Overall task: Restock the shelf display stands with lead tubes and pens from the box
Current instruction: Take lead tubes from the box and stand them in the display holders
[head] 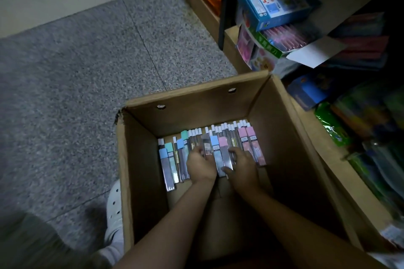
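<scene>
From the head camera, an open cardboard box (140,170) stands on the speckled floor (76,72) beside low shelves of packaged goods (360,126). Lead tubes (251,144) with blue, green, pink and white caps lie in a row along the box bottom. Both hands reach down into them. The left hand (200,165) curls its fingers round several tubes near the middle of the row. The right hand (242,165) grips a pink-capped tube (225,155) just beside it. A white perforated shoe (114,209) touches the box's left wall.
</scene>
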`<state>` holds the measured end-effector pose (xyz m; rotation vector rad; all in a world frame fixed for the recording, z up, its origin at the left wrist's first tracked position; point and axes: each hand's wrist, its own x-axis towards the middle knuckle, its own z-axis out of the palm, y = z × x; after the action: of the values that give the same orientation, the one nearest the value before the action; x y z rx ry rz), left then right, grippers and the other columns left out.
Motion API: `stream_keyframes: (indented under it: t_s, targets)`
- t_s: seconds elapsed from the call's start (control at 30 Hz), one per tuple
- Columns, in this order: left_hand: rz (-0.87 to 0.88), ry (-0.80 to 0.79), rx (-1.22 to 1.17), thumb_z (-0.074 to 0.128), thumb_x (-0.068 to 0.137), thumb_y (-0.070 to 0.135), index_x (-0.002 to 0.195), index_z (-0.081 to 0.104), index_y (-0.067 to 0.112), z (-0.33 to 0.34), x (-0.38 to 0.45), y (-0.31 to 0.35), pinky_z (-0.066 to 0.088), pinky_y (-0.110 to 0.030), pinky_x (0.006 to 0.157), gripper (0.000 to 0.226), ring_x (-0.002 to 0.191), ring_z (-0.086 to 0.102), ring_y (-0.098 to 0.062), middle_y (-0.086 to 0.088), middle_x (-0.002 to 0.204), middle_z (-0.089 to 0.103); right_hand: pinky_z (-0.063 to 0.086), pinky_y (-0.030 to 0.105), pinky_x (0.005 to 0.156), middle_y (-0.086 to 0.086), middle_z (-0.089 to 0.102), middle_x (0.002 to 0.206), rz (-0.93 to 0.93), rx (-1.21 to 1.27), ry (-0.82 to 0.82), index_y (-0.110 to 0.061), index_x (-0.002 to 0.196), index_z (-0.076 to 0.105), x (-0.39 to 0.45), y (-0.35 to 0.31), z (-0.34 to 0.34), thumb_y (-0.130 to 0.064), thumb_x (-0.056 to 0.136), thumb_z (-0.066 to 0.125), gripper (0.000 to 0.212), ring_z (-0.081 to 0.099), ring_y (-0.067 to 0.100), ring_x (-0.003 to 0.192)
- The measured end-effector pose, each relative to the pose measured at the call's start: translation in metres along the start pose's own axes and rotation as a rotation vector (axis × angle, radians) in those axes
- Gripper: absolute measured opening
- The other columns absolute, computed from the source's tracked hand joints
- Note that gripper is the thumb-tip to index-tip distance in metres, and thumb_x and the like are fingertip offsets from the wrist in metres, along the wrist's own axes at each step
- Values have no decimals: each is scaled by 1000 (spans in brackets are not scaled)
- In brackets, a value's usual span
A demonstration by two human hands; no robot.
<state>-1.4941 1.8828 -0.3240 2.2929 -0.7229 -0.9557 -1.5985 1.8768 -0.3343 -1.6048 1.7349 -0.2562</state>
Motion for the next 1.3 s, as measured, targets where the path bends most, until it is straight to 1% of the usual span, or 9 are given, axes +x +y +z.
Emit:
stream_keyframes:
  t_s: [0.23, 0.37, 0.5, 0.63, 0.77, 0.87, 0.97, 1.07, 1.3]
  targets:
    - [-406, -245, -657, 45, 97, 4, 118, 54, 13, -22, -21, -1, 57, -38, 77, 25, 93, 66, -23, -9, 108, 66, 56, 33, 84, 8, 65, 108, 172, 259, -46, -13, 130, 54, -12, 3, -14, -2, 80, 74, 55, 64, 21, 97]
    - [-317, -310, -700, 49, 97, 4, 112, 54, 15, -32, -25, 5, 55, -44, 88, 20, 92, 67, -22, -9, 103, 71, 59, 42, 79, 3, 64, 91, 316, 473, -47, -11, 124, 58, -17, 7, -21, 3, 82, 70, 47, 66, 25, 90]
    - [-219, -305, -600, 50, 99, 11, 108, 47, 20, -37, -30, 6, 51, -26, 59, 13, 74, 61, -17, -5, 91, 66, 60, 35, 63, -1, 69, 87, 363, 773, -158, -14, 108, 66, -22, 7, -24, 10, 81, 67, 36, 67, 21, 85]
    - [-155, -287, -562, 62, 93, 18, 94, 47, 28, -38, -34, 5, 49, -19, 48, 18, 69, 61, -7, 7, 86, 60, 60, 39, 70, 1, 72, 91, 335, 893, -263, -17, 100, 67, -27, 0, -21, 7, 83, 67, 30, 69, 24, 92]
    - [-191, -293, -637, 70, 87, 22, 92, 49, 28, -40, -31, 6, 51, -19, 53, 23, 68, 57, -3, 14, 83, 55, 60, 34, 68, 8, 68, 105, 276, 816, -300, -18, 100, 65, -24, -9, -23, 2, 84, 70, 26, 67, 22, 95]
    - [-230, -221, -661, 72, 85, 17, 79, 49, 32, -39, -25, 6, 42, -9, 41, 28, 68, 53, 0, 17, 79, 55, 58, 23, 66, 5, 70, 104, 188, 686, -347, -18, 100, 68, -16, -17, -28, -4, 82, 74, 24, 68, 11, 90]
    - [-330, -110, -677, 70, 87, 14, 99, 60, 22, -37, -13, 7, 46, -16, 42, 17, 75, 62, -10, 0, 94, 69, 48, 6, 64, 1, 70, 99, 44, 361, -216, -11, 107, 69, -2, -20, -25, -10, 85, 72, 22, 63, -3, 78]
    - [-364, -74, -676, 69, 87, 12, 110, 63, 16, -36, -5, 3, 52, -25, 59, 23, 85, 66, -15, -5, 102, 70, 50, 16, 74, 1, 67, 91, -3, 87, -55, -9, 114, 64, 6, -26, -13, -13, 87, 70, 28, 62, 9, 82]
    - [-377, -75, -709, 70, 86, 13, 112, 64, 15, -31, 7, -7, 59, -36, 76, 27, 92, 69, -22, -6, 103, 71, 49, 37, 97, 8, 58, 128, -43, -163, -19, -15, 132, 45, 20, -38, 9, -19, 83, 73, 56, 56, 26, 118]
